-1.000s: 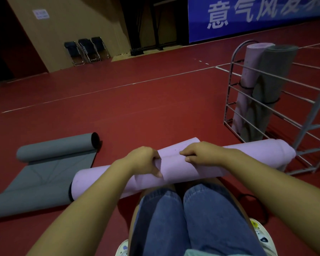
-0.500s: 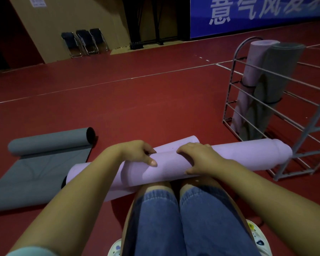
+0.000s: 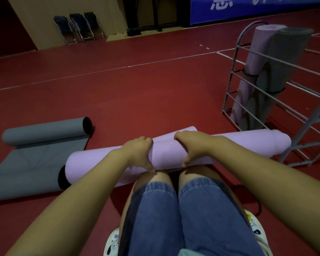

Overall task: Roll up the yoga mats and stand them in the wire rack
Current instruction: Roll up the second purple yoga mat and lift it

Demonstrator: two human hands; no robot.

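Note:
A rolled lilac yoga mat point(image 3: 229, 145) lies crosswise on the red floor just in front of my knees. My left hand point(image 3: 139, 152) grips the roll near its middle, fingers over the top and thumb underneath. My right hand point(image 3: 192, 146) grips it beside the left in the same way. A short loose flap point(image 3: 181, 132) of the mat sticks out beyond my fingers. The wire rack point(image 3: 248, 85) stands at the right and holds a lilac roll point(image 3: 255, 58) and a grey roll point(image 3: 283, 60) upright.
A grey mat point(image 3: 39, 154), half rolled, lies on the floor at the left, its roll at the far end. A black strap point(image 3: 255, 200) lies by my right knee. Folding chairs point(image 3: 79, 26) stand against the far wall. Red floor stretches ahead.
Both hands have shifted from resting on top of the lilac roll to wrapping round it, thumbs now underneath. The loose flap beyond my fingers is shorter. My view has tilted down.

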